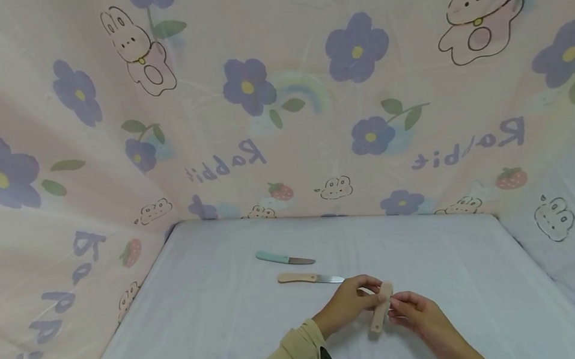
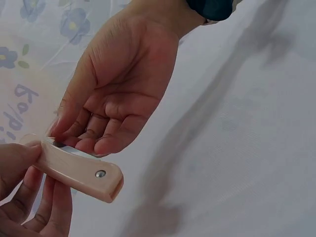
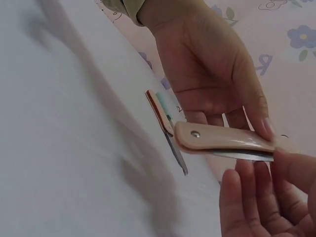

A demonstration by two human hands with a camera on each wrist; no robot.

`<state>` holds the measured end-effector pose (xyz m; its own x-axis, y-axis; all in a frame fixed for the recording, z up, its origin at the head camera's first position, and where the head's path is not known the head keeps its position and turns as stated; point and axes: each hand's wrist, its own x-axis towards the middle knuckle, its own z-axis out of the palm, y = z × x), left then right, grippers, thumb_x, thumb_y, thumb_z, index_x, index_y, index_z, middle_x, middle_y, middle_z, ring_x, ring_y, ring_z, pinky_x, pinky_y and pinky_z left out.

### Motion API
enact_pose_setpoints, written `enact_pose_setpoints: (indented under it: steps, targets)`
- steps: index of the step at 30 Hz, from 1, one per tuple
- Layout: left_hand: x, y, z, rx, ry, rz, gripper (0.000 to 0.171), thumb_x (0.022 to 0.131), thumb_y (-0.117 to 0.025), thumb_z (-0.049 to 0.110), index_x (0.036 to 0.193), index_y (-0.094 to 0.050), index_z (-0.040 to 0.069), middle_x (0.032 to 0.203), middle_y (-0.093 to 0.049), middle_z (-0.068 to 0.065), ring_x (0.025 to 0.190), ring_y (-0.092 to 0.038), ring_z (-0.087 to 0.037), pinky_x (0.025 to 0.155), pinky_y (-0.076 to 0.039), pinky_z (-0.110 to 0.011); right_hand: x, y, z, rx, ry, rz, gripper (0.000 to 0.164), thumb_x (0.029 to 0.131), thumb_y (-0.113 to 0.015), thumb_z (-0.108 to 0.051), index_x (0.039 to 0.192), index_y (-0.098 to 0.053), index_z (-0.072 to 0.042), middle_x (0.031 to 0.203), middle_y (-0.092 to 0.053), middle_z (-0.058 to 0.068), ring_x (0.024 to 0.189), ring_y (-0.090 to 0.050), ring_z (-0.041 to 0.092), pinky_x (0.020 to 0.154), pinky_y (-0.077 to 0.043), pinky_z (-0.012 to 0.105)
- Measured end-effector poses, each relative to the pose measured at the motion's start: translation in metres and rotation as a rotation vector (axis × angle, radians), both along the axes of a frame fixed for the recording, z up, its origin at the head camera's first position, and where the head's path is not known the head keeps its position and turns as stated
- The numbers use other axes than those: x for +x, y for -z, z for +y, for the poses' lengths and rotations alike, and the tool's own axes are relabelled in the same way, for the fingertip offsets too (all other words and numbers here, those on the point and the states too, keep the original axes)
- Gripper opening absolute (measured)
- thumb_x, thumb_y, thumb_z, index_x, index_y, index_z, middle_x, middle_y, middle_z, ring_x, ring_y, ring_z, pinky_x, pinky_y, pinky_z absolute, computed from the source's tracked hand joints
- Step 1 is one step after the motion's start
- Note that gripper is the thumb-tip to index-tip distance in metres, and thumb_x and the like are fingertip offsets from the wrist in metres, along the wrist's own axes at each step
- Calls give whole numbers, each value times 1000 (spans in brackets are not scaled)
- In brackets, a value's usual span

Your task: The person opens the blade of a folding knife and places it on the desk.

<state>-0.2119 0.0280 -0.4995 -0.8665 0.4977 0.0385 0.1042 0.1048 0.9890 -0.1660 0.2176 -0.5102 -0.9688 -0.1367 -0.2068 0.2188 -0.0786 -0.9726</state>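
Note:
A peach-handled folding knife (image 1: 380, 314) is held between the two hands above the white table. My left hand (image 1: 349, 305) grips the handle near one end, its thumb lying on the flat side. From the other side, my right hand (image 1: 427, 320) pinches at the blade with thumb and fingers. In the left wrist view the blade (image 2: 81, 150) shows as a narrow strip along the handle, mostly folded in. A metal rivet (image 3: 196, 134) marks the handle's free end. The fingers hide part of the blade.
To the left of the hands lies a second peach-handled knife (image 1: 297, 277), its blade out and the tip near the left hand. Behind it is a mint-handled knife (image 1: 274, 257), also with blade out. Printed rabbit-and-flower curtains (image 1: 309, 140) border the white table (image 1: 188, 338).

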Motion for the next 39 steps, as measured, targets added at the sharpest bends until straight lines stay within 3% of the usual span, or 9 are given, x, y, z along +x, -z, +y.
enact_pose_setpoints:
  steps: [9, 18, 29, 34, 39]
  targets:
    - [4, 0, -5, 132, 32, -139, 24, 87, -66, 16, 111, -62, 11, 100, -59, 0, 89, -63, -13, 73, -54, -28, -4, -5, -8, 69, 6, 11, 38, 89, -64, -22, 107, -50, 8, 92, -64, 12, 85, -62, 22, 79, -53, 35]
    - [2, 9, -12, 169, 36, -208, 24, 87, -66, 12, 110, -62, 11, 102, -60, -4, 89, -63, -18, 74, -54, -31, -4, -14, -13, 169, -42, 54, 36, 89, -64, -20, 104, -54, 11, 89, -65, 13, 82, -64, 22, 75, -54, 32]
    - [4, 18, -20, 190, 64, -255, 27, 88, -64, 12, 114, -60, 7, 104, -58, -6, 92, -62, -19, 77, -54, -33, -1, -8, -20, 180, -35, 67, 35, 87, -66, -19, 101, -55, 11, 88, -65, 14, 79, -65, 23, 73, -55, 32]
    - [2, 23, -24, 180, 39, -256, 28, 88, -65, 15, 114, -60, 7, 104, -58, -6, 90, -62, -18, 76, -54, -33, -1, -4, -22, 179, -15, 47, 35, 87, -66, -20, 102, -55, 10, 87, -65, 14, 80, -64, 23, 73, -55, 32]
    - [1, 27, -26, 181, 28, -261, 28, 87, -66, 15, 113, -60, 6, 104, -58, -6, 90, -62, -17, 76, -54, -33, -2, -1, -21, 156, -49, 31, 36, 89, -64, -21, 105, -52, 9, 90, -65, 13, 83, -63, 23, 74, -54, 33]
